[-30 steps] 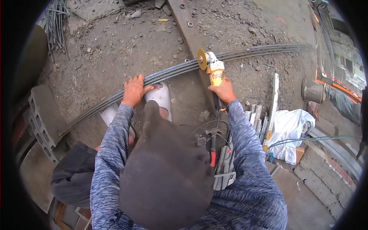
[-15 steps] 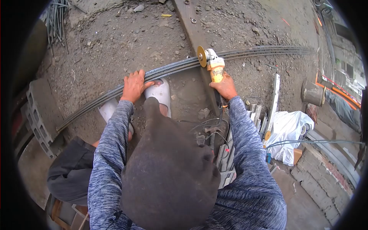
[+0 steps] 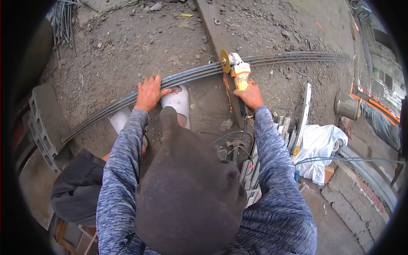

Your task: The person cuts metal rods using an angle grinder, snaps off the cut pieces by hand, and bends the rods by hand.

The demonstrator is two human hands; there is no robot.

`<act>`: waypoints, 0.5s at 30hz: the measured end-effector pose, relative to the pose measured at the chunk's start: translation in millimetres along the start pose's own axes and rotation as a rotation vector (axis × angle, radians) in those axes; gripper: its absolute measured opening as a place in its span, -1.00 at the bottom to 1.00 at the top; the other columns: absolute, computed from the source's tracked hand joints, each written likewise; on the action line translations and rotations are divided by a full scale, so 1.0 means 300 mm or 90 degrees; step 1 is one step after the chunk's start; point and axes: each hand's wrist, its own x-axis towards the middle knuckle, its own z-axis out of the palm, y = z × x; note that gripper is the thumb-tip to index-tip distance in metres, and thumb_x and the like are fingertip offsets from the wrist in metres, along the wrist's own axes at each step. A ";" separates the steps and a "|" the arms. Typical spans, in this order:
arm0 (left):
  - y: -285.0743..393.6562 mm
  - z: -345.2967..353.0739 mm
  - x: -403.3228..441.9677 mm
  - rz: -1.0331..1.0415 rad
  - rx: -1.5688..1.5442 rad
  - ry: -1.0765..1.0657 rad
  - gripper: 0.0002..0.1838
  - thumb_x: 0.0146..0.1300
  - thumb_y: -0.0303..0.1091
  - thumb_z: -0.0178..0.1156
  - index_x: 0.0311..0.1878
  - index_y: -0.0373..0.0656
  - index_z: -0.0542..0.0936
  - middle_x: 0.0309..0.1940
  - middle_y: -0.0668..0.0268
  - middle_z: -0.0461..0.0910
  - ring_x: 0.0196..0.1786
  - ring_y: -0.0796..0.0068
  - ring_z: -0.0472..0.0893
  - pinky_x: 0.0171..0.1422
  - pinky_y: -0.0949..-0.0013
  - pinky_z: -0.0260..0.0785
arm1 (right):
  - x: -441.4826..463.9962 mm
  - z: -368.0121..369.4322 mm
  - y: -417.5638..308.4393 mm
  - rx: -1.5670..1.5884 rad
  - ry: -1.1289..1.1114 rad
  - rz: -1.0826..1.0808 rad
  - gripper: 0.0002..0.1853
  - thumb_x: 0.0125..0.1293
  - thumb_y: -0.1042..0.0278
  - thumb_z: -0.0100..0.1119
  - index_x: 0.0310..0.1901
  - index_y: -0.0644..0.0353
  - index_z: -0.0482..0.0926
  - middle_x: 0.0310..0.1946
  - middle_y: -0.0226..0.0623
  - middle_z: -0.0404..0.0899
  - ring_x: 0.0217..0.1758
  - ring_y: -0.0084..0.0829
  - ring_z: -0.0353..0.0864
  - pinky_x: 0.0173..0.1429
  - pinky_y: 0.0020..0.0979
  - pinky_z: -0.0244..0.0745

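Observation:
My right hand (image 3: 251, 94) grips the yellow body of an angle grinder (image 3: 241, 76). Its gold cutting disc (image 3: 225, 61) stands upright against a bundle of long steel rebars (image 3: 187, 75). Orange sparks (image 3: 227, 87) fall from the disc toward me. Wrapped over the rebars to the left of the cut is my left hand (image 3: 148, 93), its thumb on the near side. The bundle crosses a dark beam (image 3: 216, 27) on the ground. A white shoe (image 3: 176, 101) shows right beside my left hand, under the bars.
A concrete block (image 3: 46, 125) lies under the left end of the bars. More rods (image 3: 63, 23) are piled at upper left. Metal strips (image 3: 250, 168), a white plastic bag (image 3: 318, 148) and a metal spool-like piece (image 3: 347, 105) sit to the right. The grinder's cord (image 3: 244, 127) runs down near my right forearm.
Sparks now stream down from the disc, where none showed before. Both hands and the rebars hold nearly the same place; the view has shifted slightly.

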 end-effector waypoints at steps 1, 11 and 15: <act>0.000 -0.001 0.002 -0.002 0.000 -0.003 -0.36 0.26 0.33 0.21 -0.04 -0.14 0.47 -0.10 0.11 0.61 0.08 0.02 0.59 0.18 -0.15 0.32 | 0.007 0.003 0.011 -0.014 0.000 -0.008 -0.37 -0.10 0.17 0.50 0.01 0.36 0.55 -0.14 -0.07 0.72 -0.10 -0.22 0.73 0.07 -0.31 0.61; 0.000 0.005 -0.002 -0.009 -0.004 0.001 -0.49 0.17 -0.06 0.44 0.03 -0.08 0.44 -0.06 0.14 0.62 0.12 0.03 0.59 0.18 -0.14 0.33 | 0.032 0.015 0.047 -0.012 -0.008 -0.003 -0.36 -0.08 0.16 0.53 0.01 0.37 0.55 -0.11 -0.06 0.72 -0.06 -0.19 0.74 0.10 -0.31 0.60; -0.002 0.008 -0.004 -0.003 0.013 0.008 -0.49 0.15 -0.15 0.46 0.04 -0.07 0.42 -0.06 0.17 0.61 0.12 0.04 0.60 0.16 -0.11 0.35 | 0.029 0.012 0.033 -0.017 0.004 -0.054 -0.40 -0.06 0.20 0.51 0.00 0.38 0.57 -0.10 -0.05 0.73 -0.04 -0.21 0.74 0.12 -0.33 0.60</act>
